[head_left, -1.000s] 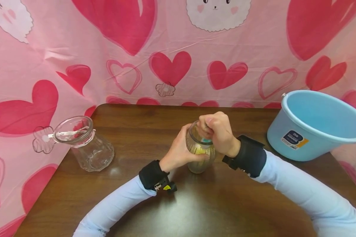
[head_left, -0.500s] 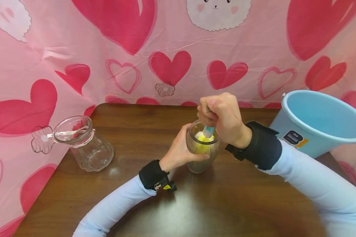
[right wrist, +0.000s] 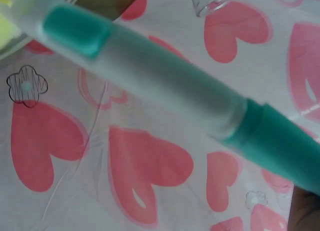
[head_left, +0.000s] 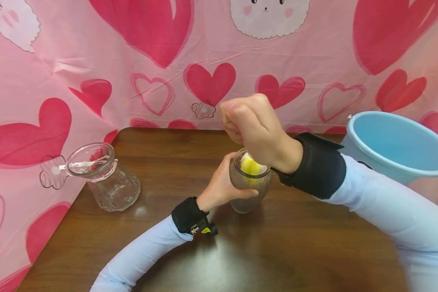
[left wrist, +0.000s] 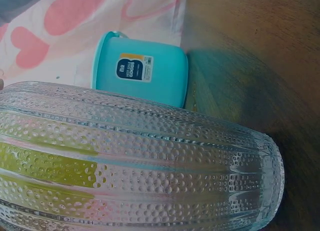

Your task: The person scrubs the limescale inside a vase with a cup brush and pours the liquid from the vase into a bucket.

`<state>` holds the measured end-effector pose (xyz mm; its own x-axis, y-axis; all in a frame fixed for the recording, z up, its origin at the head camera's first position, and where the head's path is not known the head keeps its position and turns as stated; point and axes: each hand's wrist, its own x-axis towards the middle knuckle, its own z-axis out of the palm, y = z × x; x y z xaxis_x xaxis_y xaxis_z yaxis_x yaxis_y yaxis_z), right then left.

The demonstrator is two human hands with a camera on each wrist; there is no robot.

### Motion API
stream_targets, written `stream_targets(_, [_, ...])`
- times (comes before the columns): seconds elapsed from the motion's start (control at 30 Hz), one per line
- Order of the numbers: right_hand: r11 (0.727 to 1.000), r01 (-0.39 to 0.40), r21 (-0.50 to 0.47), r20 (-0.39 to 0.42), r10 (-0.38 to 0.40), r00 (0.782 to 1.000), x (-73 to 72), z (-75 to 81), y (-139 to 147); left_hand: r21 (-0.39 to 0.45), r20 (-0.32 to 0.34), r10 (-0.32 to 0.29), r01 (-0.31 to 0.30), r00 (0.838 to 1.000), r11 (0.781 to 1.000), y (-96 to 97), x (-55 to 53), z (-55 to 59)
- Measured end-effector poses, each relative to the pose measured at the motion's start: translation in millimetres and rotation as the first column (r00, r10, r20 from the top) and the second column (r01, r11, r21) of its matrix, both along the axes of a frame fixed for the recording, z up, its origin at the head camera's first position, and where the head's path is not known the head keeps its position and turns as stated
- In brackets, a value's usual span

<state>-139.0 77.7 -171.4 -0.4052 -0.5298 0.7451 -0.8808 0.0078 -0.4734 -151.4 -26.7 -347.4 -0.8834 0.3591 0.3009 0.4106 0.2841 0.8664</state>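
Our left hand (head_left: 222, 184) grips the jar (head_left: 261, 185), we think to steady it, while our right hand (head_left: 254, 127) grasps the white-and-teal handle (right wrist: 165, 83)

I saw the head view brightly lit, pale glare on the wooden tabletop (head_left: 219, 263) at bottom centre; my right-wrist feed ran dimmer, the white-and-teal brush handle (right wrist: 170, 86) blurred.

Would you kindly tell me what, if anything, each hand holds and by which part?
The left hand holds the glass jar around its side; the right hand grips the yellow-headed brush by its teal handle end.
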Motion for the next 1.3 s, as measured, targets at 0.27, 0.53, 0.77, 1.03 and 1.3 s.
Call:
stream_targets(0.27, [0.998, 0.033, 0.05, 0.139, -0.04, 0.99, -2.7, -1.0, 1.4, -0.016, 0.001, 0.015, -0.015, 1.0, 1.0, 0.4, 1.1, 1.4])
stream_targets(0.53, [0.998, 0.052, -0.032, 0.377, -0.036, 0.926, -16.3, -24.6, 11.7, -0.017, -0.026, 0.005, -0.005, 1.0, 1.0, -1.2, -0.3, -0.7])
stream_targets(0.77, [0.996, 0.068, -0.065, 0.445, -0.032, 0.895, -22.4, -48.6, 22.4, -0.018, -0.017, -0.007, 0.007, 1.0, 1.0, -0.8, -0.1, -0.2])
stream_targets(1.03, [0.998, 0.057, -0.04, 0.454, -0.032, 0.891, -29.7, -67.6, 25.3, -0.045, -0.029, 0.014, -0.015, 0.999, 0.999, -0.4, 1.0, 0.9])
stream_targets(1.3, [0.999, 0.031, -0.024, 0.468, -0.017, 0.884, -31.1, -62.5, 22.8, -0.043, -0.005, 0.016, -0.016, 1.0, 0.999, -1.5, 0.8, 1.4])
